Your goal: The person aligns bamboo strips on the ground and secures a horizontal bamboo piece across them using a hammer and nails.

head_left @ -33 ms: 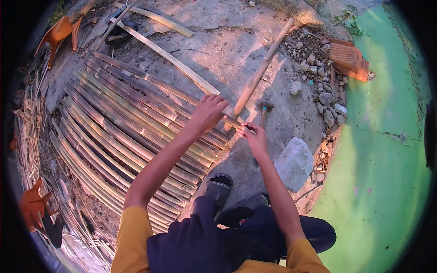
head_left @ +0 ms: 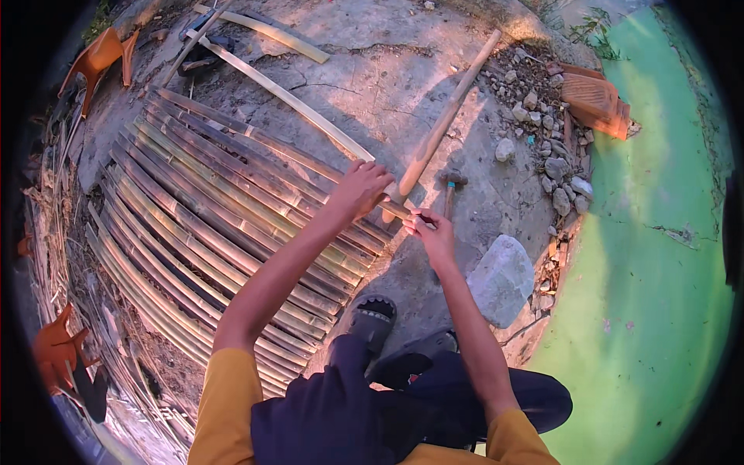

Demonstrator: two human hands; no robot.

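Observation:
A brown bamboo strip (head_left: 397, 208) lies between my hands, just beyond the ends of a row of split bamboo strips (head_left: 225, 225). My left hand (head_left: 361, 190) is closed over it from above, fingers bent and pointing right. At its right end my right hand (head_left: 431, 230) pinches it between thumb and fingertips; a small dark spot shows there, too small to name. Close beyond both hands lies a wooden pole (head_left: 446, 116), thicker at its near end. Beside my right hand rests a hammer (head_left: 452, 180), its handle partly hidden.
A large pale rock (head_left: 502, 280) sits right of my feet. Rubble (head_left: 554, 167) and orange bricks (head_left: 595, 105) border a green surface (head_left: 643, 294). Pale bamboo slats (head_left: 291, 101) lie at the back. Orange plastic chair pieces (head_left: 99, 58) stand at far left.

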